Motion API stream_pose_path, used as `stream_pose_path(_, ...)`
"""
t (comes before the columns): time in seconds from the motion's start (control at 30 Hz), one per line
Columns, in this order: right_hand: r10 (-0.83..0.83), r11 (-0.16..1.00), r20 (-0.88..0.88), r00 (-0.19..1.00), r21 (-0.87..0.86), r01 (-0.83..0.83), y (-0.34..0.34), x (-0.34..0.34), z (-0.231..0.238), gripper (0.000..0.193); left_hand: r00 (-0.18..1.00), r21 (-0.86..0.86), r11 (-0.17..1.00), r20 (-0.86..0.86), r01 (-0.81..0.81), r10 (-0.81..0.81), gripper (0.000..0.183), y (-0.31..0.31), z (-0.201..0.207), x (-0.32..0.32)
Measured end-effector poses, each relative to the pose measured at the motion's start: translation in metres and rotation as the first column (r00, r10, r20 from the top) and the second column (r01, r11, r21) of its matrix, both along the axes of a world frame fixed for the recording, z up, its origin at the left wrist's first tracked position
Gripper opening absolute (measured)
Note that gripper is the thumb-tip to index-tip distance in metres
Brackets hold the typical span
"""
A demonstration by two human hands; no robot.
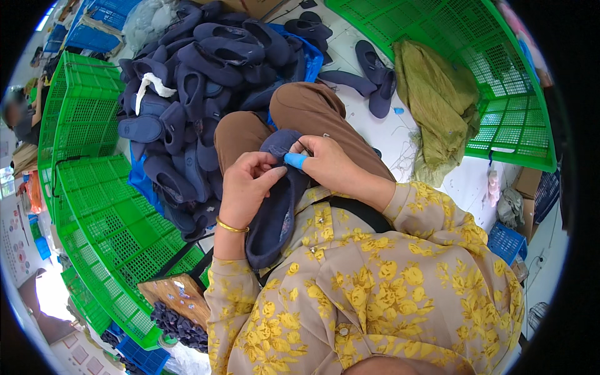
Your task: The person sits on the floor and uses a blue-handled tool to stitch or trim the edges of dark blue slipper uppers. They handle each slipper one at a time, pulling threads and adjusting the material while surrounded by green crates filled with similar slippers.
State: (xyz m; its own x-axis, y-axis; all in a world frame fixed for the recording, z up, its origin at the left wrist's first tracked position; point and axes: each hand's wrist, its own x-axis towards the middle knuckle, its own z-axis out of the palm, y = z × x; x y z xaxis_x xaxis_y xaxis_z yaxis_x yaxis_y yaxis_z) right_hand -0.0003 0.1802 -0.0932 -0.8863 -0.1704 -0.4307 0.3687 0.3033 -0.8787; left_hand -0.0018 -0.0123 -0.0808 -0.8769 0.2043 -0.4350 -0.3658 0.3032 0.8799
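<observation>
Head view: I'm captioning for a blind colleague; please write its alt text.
A person's left hand and right hand meet at the upper of a dark blue shoe over the lap; a blue wrap covers one right finger. A heap of similar shoes lies ahead-left, with green mesh crates on both sides.

Navy shoes (215,67), eleven o'clock; green crate (112,211), nine; olive cloth (434,94), two; brown trousers (312,107), twelve; beige shirt (369,281) patterned with yellow flowers, five. Near centre I see, remotely, a single navy shoe (275,219), bright-blue finger wrap (295,160), gold bracelet (232,227).
</observation>
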Motion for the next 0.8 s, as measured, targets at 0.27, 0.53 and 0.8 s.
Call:
stream_pose_path(0.27, 0.02, 0.999, -0.03, 0.999, 0.041, -0.019, 0.001, 0.0, -0.003, 0.02, 0.958, 0.292, 0.953, 0.288, -0.077, -0.01, 0.012, -0.002, 0.007, -0.006)
stream_pose_path(0.53, 0.014, 1.0, -0.034, 0.999, 0.022, -0.013, 0.0, 0.0, 0.0, 0.023, 0.88, 0.58, 0.74, 0.473, -0.34, 0.034, 0.012, -0.01, 0.004, -0.007)
stream_pose_path(0.8, 0.01, 0.999, -0.034, 0.999, 0.045, -0.008, -0.002, 0.001, 0.005, 0.023, 0.929, -0.082, 0.98, -0.342, -0.181, 0.143, 0.03, 0.013, -0.012, 0.003)
